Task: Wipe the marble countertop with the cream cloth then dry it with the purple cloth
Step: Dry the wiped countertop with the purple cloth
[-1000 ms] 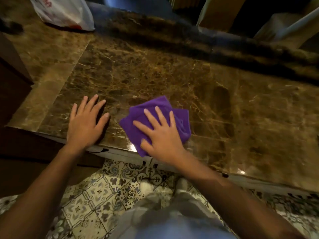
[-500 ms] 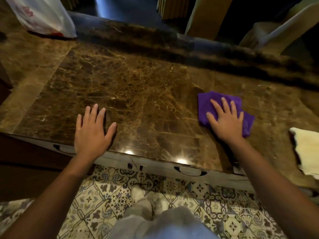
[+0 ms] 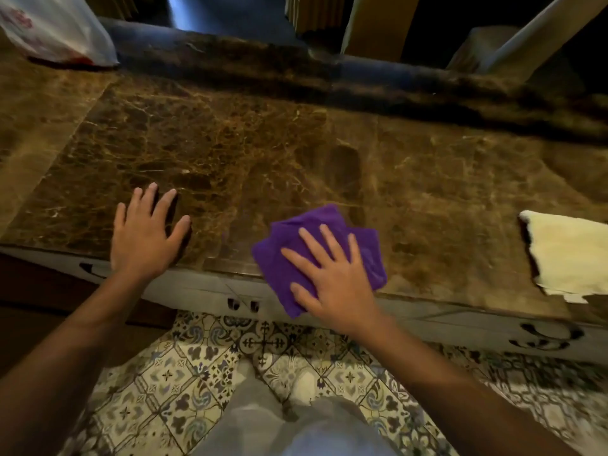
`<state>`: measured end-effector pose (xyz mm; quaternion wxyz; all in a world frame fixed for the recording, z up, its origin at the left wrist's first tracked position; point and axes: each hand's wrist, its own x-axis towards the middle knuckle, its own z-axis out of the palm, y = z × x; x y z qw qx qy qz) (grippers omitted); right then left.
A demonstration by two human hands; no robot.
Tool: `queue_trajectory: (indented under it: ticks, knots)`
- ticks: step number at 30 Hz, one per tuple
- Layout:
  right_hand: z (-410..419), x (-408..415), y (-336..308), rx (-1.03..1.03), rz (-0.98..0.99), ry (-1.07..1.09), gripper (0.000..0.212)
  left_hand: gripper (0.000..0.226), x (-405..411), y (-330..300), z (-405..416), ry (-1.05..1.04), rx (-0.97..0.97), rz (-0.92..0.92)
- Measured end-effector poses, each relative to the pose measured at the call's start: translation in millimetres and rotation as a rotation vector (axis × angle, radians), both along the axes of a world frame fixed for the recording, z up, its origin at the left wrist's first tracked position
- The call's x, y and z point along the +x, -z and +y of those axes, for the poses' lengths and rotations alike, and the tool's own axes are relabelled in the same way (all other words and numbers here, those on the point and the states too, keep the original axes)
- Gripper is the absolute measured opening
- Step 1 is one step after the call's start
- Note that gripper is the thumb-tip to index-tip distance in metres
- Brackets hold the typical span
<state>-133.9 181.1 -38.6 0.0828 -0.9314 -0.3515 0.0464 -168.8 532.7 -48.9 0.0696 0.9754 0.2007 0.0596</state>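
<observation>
The brown marble countertop [image 3: 263, 153] fills the upper half of the view. A folded purple cloth [image 3: 279, 258] lies at its front edge, one corner hanging over. My right hand [image 3: 332, 278] presses flat on the purple cloth with fingers spread. To the left, my left hand [image 3: 144, 228] rests palm down on the bare marble near the front edge, holding nothing. The cream cloth [image 3: 569, 255] lies flat on the counter at the far right, touched by neither hand.
A white plastic bag [image 3: 56, 28] sits at the back left of the counter. A raised dark marble ledge [image 3: 329, 77] runs along the back. Patterned floor tiles [image 3: 184, 373] show below the counter's front edge.
My right hand slid the purple cloth from the front edge out to the right, then back left to the front edge. My left hand stayed planted on the marble.
</observation>
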Motion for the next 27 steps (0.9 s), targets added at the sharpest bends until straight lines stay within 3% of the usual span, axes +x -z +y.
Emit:
queue_trajectory:
  ticks: [6, 12, 16, 19, 22, 24, 27]
  knots:
    - [-139, 39, -5, -0.104, 0.034, 0.656, 0.069, 0.072, 1, 3, 4, 0.029, -0.017, -0.026]
    - [-125, 157, -10, -0.047, 0.088, 0.938, 0.07, 0.072, -1, -8, -4, 0.018, -0.031, -0.046]
    - [-36, 160, -12, -0.062, 0.106, 0.797, 0.067, 0.072, -1, -9, -4, 0.031, -0.027, -0.025]
    - [38, 93, -8, -0.042, 0.069, 0.522, 0.068, 0.072, -1, -7, -1, 0.035, -0.021, -0.01]
    - [56, 26, -1, 0.0, 0.002, 0.273, 0.067, 0.073, -1, -4, 0, 0.037, -0.014, -0.019]
    - [36, 24, 4, 0.018, -0.025, 0.264, 0.065, 0.072, -1, -4, 1, 0.038, -0.006, -0.029]
    - [7, 76, 3, -0.031, -0.02, 0.441, 0.068, 0.071, -2, -4, 1, 0.039, -0.004, -0.037]
